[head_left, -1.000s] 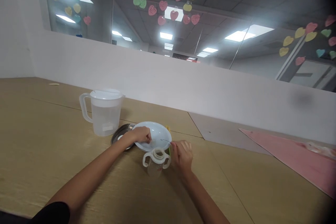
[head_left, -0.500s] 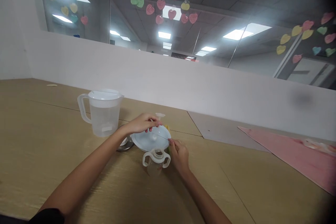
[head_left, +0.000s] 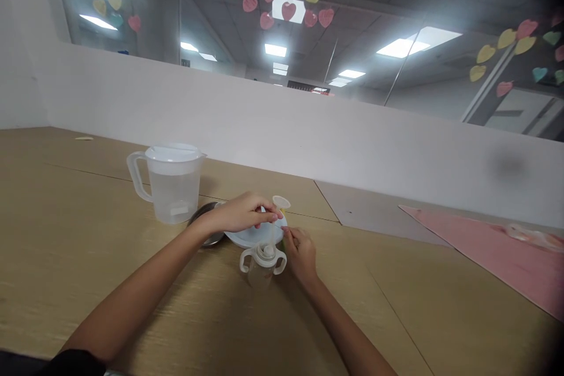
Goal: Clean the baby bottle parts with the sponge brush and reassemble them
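plastic straw piece is hanging at the two-handled cup's mouth, between the table's near and far edges; my left hand is pinching its middle, seemingly for aim, my right hand a thin stick

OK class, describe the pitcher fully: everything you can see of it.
The pitcher stands upright on the tabletop, left of the metal dish; no hand touches it. It is translucent, plastic by its look, with a whitish lid, a loop handle on the left, a small spout opposite and a pale label low down. Its contents are unclear.
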The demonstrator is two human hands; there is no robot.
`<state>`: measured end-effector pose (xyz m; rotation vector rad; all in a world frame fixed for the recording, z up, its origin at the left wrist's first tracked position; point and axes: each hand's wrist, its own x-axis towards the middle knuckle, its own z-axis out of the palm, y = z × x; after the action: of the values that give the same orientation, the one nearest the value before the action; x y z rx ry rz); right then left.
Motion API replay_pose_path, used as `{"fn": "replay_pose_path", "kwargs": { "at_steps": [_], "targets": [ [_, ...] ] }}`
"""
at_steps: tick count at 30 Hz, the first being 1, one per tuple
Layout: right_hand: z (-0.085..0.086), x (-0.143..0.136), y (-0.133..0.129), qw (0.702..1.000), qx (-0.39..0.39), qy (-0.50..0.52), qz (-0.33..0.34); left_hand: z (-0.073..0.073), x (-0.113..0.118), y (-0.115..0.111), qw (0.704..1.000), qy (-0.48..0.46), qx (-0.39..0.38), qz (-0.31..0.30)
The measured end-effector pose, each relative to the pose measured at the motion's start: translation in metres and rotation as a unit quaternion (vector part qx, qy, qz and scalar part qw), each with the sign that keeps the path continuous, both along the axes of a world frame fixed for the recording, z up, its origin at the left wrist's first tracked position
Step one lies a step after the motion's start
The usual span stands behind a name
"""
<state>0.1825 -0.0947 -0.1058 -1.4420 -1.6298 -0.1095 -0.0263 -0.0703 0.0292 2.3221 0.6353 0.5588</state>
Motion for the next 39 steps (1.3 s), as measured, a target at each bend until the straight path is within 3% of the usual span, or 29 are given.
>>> {"fn": "replay_pose_path", "kwargs": {
  "at_steps": [6,10,18,27,30,32,36,39],
  "targets": [
    [0.000,-0.001,0.001,1.000,0.006,-0.018,-0.003,0.001,-0.001,-0.002,1.000,-0.004,0.011,0.007],
    [0.001,-0.001,0.000,1.000,0.000,-0.024,-0.003,0.000,0.001,-0.004,0.999,0.022,0.029,-0.022],
    [0.002,0.000,0.000,0.999,0.000,-0.032,-0.006,-0.013,0.006,0.007,0.991,0.079,0.088,-0.063],
    [0.002,0.000,0.000,1.000,0.017,-0.015,0.009,-0.025,0.009,0.016,0.987,0.119,0.092,-0.049],
    [0.002,-0.001,0.000,1.000,0.014,-0.015,0.006,-0.019,0.000,0.022,0.983,0.135,0.128,-0.005],
    [0.002,-0.001,0.001,1.000,0.012,-0.014,0.003,-0.013,-0.010,0.028,0.972,0.163,0.157,0.066],
    [-0.002,0.001,0.002,1.000,0.009,-0.007,-0.005,-0.011,-0.032,0.044,0.913,0.293,0.155,0.235],
    [-0.004,0.004,0.003,1.000,0.013,0.003,-0.005,-0.020,-0.042,0.059,0.879,0.364,0.122,0.283]
  ]
}}
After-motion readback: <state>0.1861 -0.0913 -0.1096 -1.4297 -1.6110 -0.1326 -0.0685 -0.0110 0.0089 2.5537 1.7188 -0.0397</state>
